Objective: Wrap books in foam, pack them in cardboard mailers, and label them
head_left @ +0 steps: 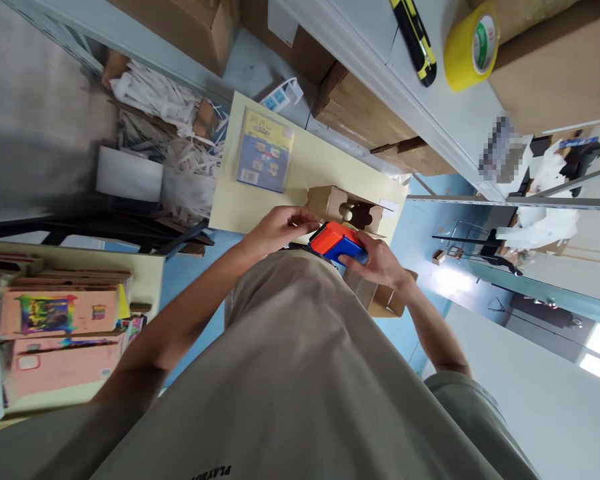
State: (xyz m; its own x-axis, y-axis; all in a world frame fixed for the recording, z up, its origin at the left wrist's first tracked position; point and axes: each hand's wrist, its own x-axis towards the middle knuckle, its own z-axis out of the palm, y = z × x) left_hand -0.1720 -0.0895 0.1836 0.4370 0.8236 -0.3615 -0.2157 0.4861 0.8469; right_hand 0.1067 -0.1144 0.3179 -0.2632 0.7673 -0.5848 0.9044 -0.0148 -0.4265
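My right hand (377, 260) grips an orange and blue plastic tool (336, 240), which looks like a tape dispenser, by its blue end. Its dark edge points left, toward my left hand (283, 228). There the fingers are bent and pinched together beside that dark edge; whatever sits between them is too small to make out. Just beyond the tool, a small cardboard box (325, 200) with cut-outs lies on the cream table (305, 150). My shirt covers the near side of the table.
On the table's left lies a blue and yellow printed pack (266, 150). The white shelf above carries a yellow-black cutter (415, 43) and a yellow tape roll (473, 47). Below it are a power strip (283, 95) and cardboard boxes (365, 113). Books (63, 313) are stacked at lower left.
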